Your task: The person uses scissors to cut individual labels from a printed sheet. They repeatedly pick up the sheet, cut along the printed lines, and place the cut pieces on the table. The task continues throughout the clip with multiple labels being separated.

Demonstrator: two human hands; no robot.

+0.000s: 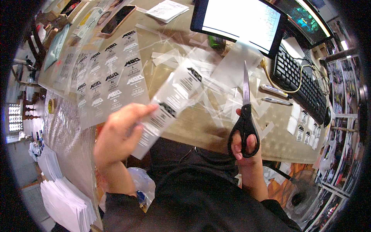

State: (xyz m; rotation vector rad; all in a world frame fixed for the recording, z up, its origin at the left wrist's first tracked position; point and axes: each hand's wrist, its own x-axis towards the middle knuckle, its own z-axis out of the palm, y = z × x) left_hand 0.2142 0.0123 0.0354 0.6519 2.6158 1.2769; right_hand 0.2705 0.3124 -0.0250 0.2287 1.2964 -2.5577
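Note:
My left hand [118, 133], slightly blurred, pinches a strip of translucent printed film [170, 102] between thumb and fingers. Black and white logos with small lines of print run along the strip, which slants up to the right above the table's near edge. Black-handled scissors [245, 112] are in my right hand [249, 149], fingers through the handle loops. The blades look closed together and point away from me, apart from the strip. A larger sheet of printed film [112, 77] lies flat on the table left of the strip, marked with rows of similar logos.
Thin clear offcuts [228, 104] litter the table's middle. Small cut labels [305, 127] sit at the right, near a pen [277, 101] and a black keyboard [301, 83]. A lit screen [239, 21] stands at the back; a phone [118, 20] lies back left. Paper stacks [65, 197] are lower left.

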